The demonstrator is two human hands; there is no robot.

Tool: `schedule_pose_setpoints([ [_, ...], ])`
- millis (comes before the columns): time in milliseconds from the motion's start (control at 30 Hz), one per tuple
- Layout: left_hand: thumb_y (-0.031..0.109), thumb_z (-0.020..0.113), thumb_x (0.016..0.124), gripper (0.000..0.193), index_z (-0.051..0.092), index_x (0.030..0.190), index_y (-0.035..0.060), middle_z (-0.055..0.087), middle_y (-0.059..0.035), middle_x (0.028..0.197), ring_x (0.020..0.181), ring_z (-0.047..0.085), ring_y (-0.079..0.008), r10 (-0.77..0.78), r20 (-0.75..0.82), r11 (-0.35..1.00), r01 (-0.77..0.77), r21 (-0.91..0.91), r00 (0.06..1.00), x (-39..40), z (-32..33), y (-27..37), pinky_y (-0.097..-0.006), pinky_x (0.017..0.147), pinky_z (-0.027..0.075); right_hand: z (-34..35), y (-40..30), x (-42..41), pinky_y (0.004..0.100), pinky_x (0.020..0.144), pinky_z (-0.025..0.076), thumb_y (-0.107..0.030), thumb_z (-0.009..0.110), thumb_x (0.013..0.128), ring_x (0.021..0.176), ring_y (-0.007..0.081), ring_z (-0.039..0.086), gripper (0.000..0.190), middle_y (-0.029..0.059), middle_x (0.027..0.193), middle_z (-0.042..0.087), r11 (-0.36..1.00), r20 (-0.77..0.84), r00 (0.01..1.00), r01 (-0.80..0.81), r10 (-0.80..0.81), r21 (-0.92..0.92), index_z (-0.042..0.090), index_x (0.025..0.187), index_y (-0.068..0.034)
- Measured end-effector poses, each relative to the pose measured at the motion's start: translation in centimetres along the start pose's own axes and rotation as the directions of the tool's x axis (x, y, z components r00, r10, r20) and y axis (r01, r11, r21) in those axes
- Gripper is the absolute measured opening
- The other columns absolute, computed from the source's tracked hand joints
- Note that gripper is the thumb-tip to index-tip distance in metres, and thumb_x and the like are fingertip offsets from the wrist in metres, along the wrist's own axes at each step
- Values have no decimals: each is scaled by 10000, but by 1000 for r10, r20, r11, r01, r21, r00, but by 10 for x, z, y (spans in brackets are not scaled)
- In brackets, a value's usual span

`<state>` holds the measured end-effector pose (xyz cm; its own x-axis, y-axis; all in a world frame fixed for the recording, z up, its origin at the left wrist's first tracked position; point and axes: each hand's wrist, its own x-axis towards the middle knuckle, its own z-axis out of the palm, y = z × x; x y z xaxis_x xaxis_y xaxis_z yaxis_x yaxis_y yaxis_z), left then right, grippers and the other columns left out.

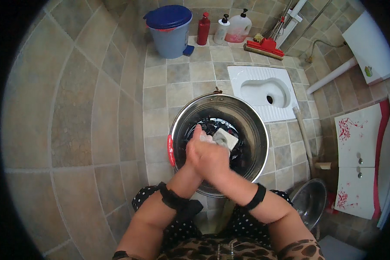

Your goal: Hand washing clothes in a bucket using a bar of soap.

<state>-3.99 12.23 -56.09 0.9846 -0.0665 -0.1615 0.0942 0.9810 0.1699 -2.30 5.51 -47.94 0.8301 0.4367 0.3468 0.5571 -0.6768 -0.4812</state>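
Note:
My left hand (193,148) and my right hand (214,158) are pressed together over a round stainless steel bucket (252,139). Between them is a wet, bunched grey cloth (220,139), with whitish suds (206,138) by the left fingers. The right hand hides much of the left palm and fingers. Just beyond the cloth, a pale rectangular block (229,139), which looks like soap, shows above the bucket's bottom; what supports it is hidden. Dark wet fabric (209,125) lies in shiny water at the bottom of the bucket.
A red handle grip (171,150) hangs at the bucket's left rim. Beyond it are a white squat toilet (263,92), a lidded blue bin (169,35), pump bottles (221,31) and a red mop head (265,48). A metal basin (310,203) and a white cabinet (356,143) stand right.

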Motion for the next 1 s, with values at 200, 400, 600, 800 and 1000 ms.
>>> schedule_pose_setpoints([
  [200,400,467,903,332,558,991,93,596,-47,869,754,586,-159,-5,-145,1000,7,19,989,-1,25,4,-299,669,494,-19,-13,8,416,454,426,-203,531,827,517,323,557,237,151,584,549,997,7,1000,6,-7,79,539,635,-66],
  [400,443,433,901,406,564,996,71,626,-54,822,746,615,-187,-97,-487,984,157,84,868,-1,71,-7,-337,587,496,-14,39,29,451,552,445,-235,510,836,633,379,570,235,166,698,600,935,-75,947,-292,312,201,576,686,-67],
  [600,472,397,909,424,586,978,98,626,-43,791,626,604,-170,-150,-379,952,237,195,913,-7,89,13,-290,534,483,-42,53,46,322,555,399,-269,482,892,580,126,450,339,96,570,458,449,244,811,-515,533,731,524,708,13],
  [800,448,333,937,406,534,1113,142,597,-60,993,900,589,-181,-131,171,987,144,-68,977,-11,18,5,-381,775,482,2,10,12,412,572,469,-264,486,833,638,280,602,208,108,688,591,999,149,989,14,-20,43,549,712,-106],
  [1000,398,343,929,311,504,835,149,584,-12,779,706,559,-174,-107,-265,994,105,-23,958,-18,42,9,-350,643,463,9,-11,0,416,619,534,-285,528,771,743,346,653,219,189,881,651,992,384,923,36,14,-121,662,758,-113],
])
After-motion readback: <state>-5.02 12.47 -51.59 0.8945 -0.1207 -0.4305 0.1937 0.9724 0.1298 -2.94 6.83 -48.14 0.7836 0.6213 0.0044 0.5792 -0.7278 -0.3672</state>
